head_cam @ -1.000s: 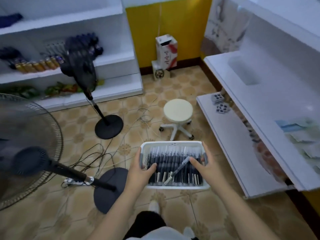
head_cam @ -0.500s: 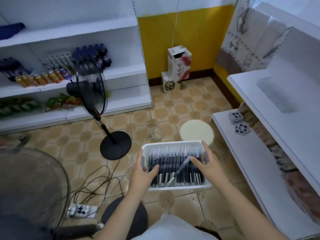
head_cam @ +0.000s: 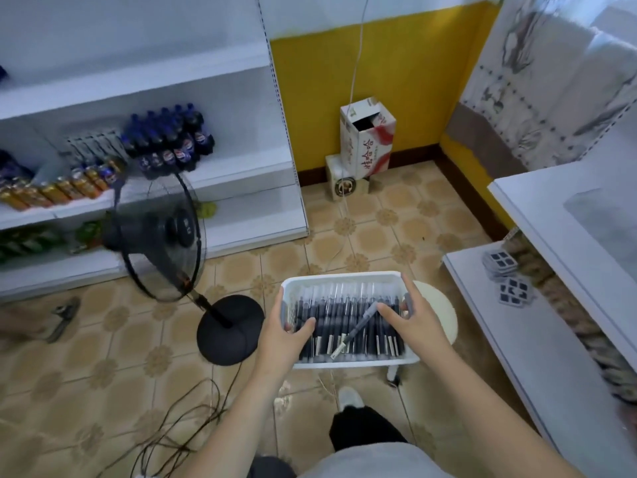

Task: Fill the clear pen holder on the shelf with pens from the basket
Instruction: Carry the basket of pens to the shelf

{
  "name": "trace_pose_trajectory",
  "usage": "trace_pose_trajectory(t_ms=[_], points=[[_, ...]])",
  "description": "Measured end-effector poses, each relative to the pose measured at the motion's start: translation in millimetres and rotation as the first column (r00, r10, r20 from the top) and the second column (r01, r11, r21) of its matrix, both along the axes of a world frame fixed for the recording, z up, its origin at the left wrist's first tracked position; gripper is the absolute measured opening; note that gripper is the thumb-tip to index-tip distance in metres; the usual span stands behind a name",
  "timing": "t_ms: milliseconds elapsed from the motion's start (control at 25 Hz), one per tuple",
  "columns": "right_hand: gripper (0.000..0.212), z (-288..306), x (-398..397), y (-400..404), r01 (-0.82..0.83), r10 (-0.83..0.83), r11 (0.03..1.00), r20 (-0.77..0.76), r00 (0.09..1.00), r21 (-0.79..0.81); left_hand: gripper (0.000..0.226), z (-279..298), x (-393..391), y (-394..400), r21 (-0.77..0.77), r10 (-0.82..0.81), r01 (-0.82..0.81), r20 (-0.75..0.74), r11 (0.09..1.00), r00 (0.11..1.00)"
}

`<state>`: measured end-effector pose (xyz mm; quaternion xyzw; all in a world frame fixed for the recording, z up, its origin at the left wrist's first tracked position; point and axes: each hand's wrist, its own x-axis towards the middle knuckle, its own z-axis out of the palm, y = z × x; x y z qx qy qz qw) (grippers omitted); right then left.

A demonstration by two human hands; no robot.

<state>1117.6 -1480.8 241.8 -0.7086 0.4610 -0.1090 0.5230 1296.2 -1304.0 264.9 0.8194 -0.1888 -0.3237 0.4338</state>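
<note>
I carry a white plastic basket [head_cam: 341,280] in front of me at waist height, packed with several dark pens [head_cam: 348,319] lying in rows. One loose pen [head_cam: 358,327] lies slanted across the top. My left hand [head_cam: 284,331] grips the basket's left rim with the thumb inside. On the right rim sits my right hand [head_cam: 412,317], fingers reaching in beside the slanted pen. At the right, on the white upper shelf, a clear rectangular container [head_cam: 606,219] shows, which looks like the pen holder.
A black standing fan [head_cam: 162,232] and its round base [head_cam: 230,327] stand left of the basket, cables trailing on the tiled floor. A cream round stool [head_cam: 439,315] is under the basket's right side. White shelves at the right hold small packets [head_cam: 506,274]. Drink bottles fill the left shelving.
The view has swung up and to the right as I stepped forward with the basket; the stool has slid under the basket and the fan has shifted left. Both hands keep their grip.
</note>
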Motion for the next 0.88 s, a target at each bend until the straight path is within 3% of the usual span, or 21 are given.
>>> trace_pose_trajectory(t_ms=[320, 600, 880], points=[[0.093, 15.8, 94.3, -133.4, 0.078, -0.083, 0.995, 0.087, 0.993, 0.059, 0.087, 22.4, 108.1, -147.5, 0.032, -0.070, 0.069, 0.047, 0.997, 0.996], [0.091, 0.8, 154.7, -218.4, 0.252, -0.255, 0.966, 0.046, 0.966, 0.063, 0.088, -6.4, 199.4, -267.7, 0.016, -0.245, 0.245, 0.010, 0.969, 0.969], [0.092, 7.4, 216.0, -284.5, 0.532, -0.532, 0.846, -0.007, 0.847, 0.016, 0.083, -8.3, 288.7, -416.8, -0.007, -0.559, 0.561, 0.083, 0.828, 0.825]])
